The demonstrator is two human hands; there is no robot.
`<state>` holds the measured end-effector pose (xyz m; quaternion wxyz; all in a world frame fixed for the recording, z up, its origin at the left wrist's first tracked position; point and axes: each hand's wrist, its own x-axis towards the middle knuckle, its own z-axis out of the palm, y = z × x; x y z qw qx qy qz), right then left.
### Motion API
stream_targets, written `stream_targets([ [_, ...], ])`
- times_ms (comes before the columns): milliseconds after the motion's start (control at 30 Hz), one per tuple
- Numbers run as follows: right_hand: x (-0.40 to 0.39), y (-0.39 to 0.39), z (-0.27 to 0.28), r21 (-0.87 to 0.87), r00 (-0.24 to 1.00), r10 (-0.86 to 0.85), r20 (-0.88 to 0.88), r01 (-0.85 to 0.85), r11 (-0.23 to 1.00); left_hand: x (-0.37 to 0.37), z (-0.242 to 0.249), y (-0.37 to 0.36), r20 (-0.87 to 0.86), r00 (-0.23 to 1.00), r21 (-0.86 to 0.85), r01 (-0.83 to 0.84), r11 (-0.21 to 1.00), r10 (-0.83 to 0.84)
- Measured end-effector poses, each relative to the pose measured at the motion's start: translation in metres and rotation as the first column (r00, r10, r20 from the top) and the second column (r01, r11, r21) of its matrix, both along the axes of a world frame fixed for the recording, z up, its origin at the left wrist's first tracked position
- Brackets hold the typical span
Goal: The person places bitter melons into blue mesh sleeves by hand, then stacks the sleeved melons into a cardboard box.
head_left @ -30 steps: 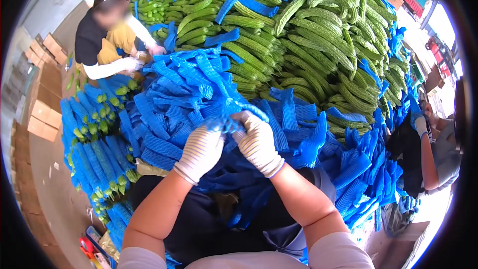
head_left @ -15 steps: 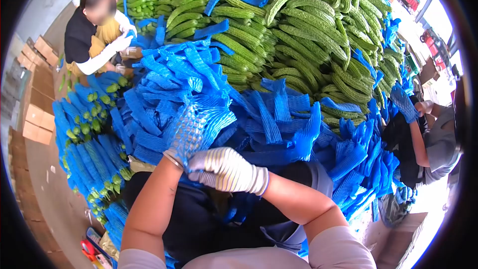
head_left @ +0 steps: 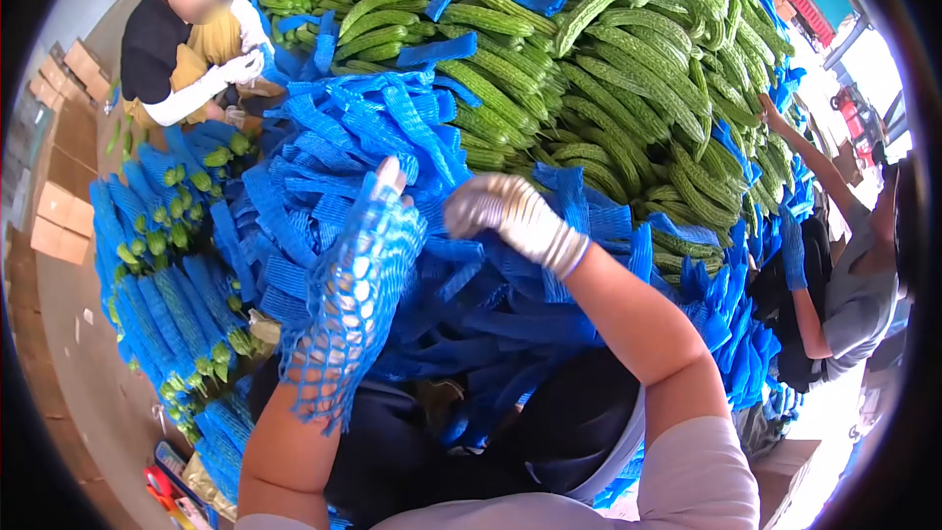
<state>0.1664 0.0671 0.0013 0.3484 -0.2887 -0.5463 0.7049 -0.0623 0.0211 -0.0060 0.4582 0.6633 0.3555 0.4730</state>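
A blue foam-net sleeve [head_left: 355, 280] is stretched over my left hand [head_left: 378, 226] and down past the wrist. The gloved fingertips stick out of its top, extended and grasping nothing. To the right, my right hand [head_left: 510, 218], in a striped white glove, hovers apart from the left with its fingers curled in; no object shows in it. Beneath both hands lies a heap of loose blue net sleeves [head_left: 294, 206]. Beyond the heap rises a large pile of long, bumpy green bitter melons [head_left: 628, 69].
Bitter melons in blue nets [head_left: 172, 319] are stacked at left. A co-worker [head_left: 186, 49] sits at the upper left; another person [head_left: 854, 275] at right reaches toward the pile. Cardboard boxes [head_left: 64, 206] stand on the left floor. Red-handled scissors [head_left: 159, 481] lie lower left.
The net sleeve has been drawn down over my left hand to below the wrist. My right hand has left the left wrist and moved up and right. The right-side person has stretched an arm toward the pile.
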Motion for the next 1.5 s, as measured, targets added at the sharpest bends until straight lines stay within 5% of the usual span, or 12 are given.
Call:
stream_targets([
  [100, 0.027, 0.079, -0.065, 0.478, 0.446, -0.555, 0.702, 0.283, 0.831, -0.01, -0.025, 0.013, 0.021, 0.992, -0.425, -0.107, 0.899, 0.128],
  [200, 0.041, 0.133, -0.119, 0.465, -0.026, -0.464, 0.885, 0.077, 0.882, -0.005, -0.015, 0.001, 0.028, 0.99, -0.444, -0.11, 0.889, 0.136],
  [400, 0.002, 0.186, -0.153, 0.387, -0.269, -0.338, 0.902, 0.154, 0.909, 0.003, 0.021, -0.024, 0.006, 0.987, -0.493, -0.137, 0.859, 0.161],
  [433, -0.002, 0.188, -0.155, 0.432, -0.255, -0.38, 0.889, 0.195, 0.88, -0.001, 0.027, -0.018, 0.461, 0.792, -0.769, 0.13, 0.626, 0.401],
  [533, -0.011, 0.177, -0.149, 0.427, -0.103, -0.422, 0.901, 0.036, 0.903, 0.019, 0.025, -0.015, -0.12, 0.985, -0.594, -0.171, 0.786, 0.124],
  [733, 0.072, 0.098, -0.076, 0.603, 0.337, -0.718, 0.608, 0.392, 0.695, 0.015, 0.018, -0.045, -0.03, 1.0, -0.617, -0.023, 0.787, 0.006],
  [800, 0.107, 0.047, -0.018, 0.098, 0.679, -0.53, 0.508, 0.565, 0.819, 0.015, 0.023, -0.039, 0.015, 0.998, -0.614, 0.055, 0.787, -0.058],
  [867, 0.13, 0.0, 0.025, 0.054, 0.789, -0.467, 0.4, 0.488, 0.871, 0.025, 0.034, -0.028, 0.048, 0.991, -0.608, 0.126, 0.784, -0.121],
  [1067, 0.14, -0.086, 0.108, -0.006, 0.871, -0.212, 0.443, 0.239, 0.971, 0.027, 0.073, -0.019, 0.054, 0.962, -0.592, 0.247, 0.767, -0.268],
  [1133, 0.136, -0.092, 0.133, 0.257, 0.764, -0.144, 0.629, -0.029, 0.966, 0.007, 0.089, -0.029, -0.003, 0.958, -0.542, 0.24, 0.805, -0.288],
  [1267, 0.143, -0.092, 0.151, 0.345, 0.721, -0.134, 0.68, -0.154, 0.926, 0.002, 0.109, -0.053, 0.428, 0.87, -0.653, 0.486, 0.58, -0.246],
  [1500, 0.117, -0.106, 0.191, 0.269, 0.693, -0.119, 0.711, -0.111, 0.957, -0.007, 0.125, -0.07, 0.368, 0.835, -0.556, 0.551, 0.623, -0.409],
])
